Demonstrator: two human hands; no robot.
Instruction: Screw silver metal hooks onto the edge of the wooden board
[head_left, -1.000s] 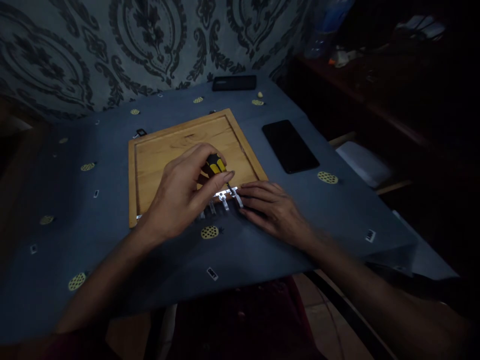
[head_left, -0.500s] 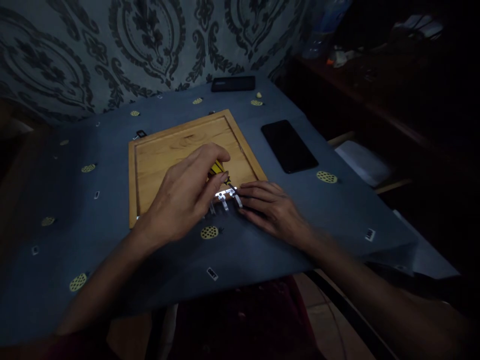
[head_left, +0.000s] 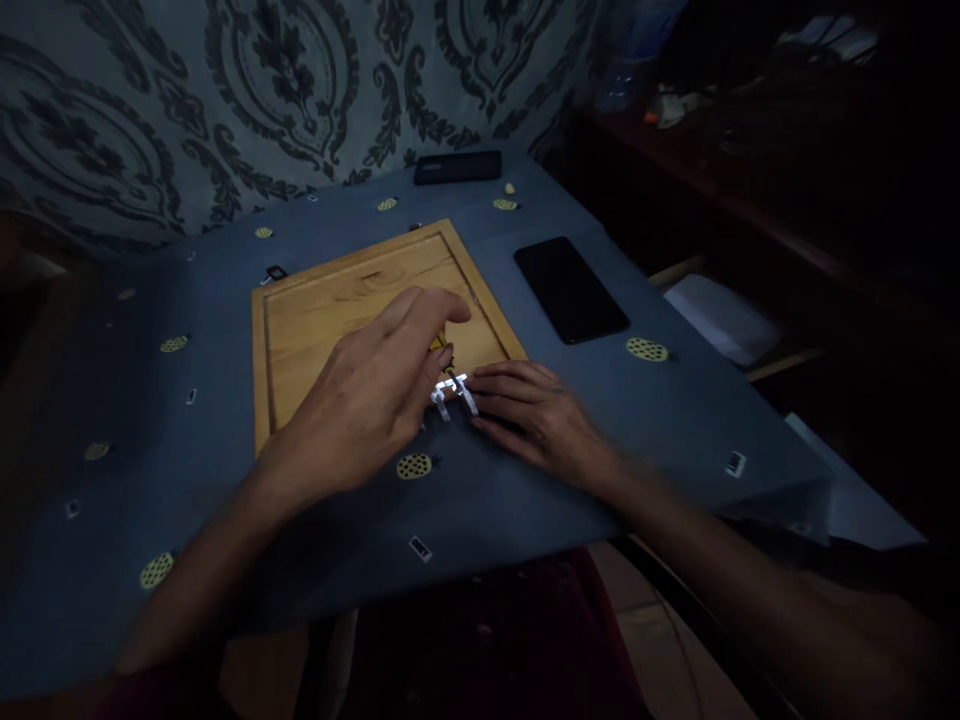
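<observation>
My left hand (head_left: pixel 367 400) is closed around a yellow-handled screwdriver (head_left: pixel 439 342), mostly hidden by the fingers. Its shaft slants down to a shiny metal hook rail (head_left: pixel 450 384) on the near edge of a framed wooden board (head_left: pixel 360 280). Several curved hooks hang from the rail toward me, partly covered by my left hand. My right hand (head_left: pixel 536 410) is closed at the rail's right end, fingertips pressed against the metal and the board's edge. Its thumb is hidden.
A black phone (head_left: pixel 571 290) lies right of the board, and a dark phone case (head_left: pixel 457 168) lies at the back by the patterned wall. A small black hanger (head_left: pixel 276 272) sticks out at the board's far left edge. A blue pineapple-print cloth (head_left: pixel 315 560) covers the table.
My left hand has turned around the screwdriver, so less of the yellow handle shows. My right hand stays at the rail's end. The whole view has shifted slightly.
</observation>
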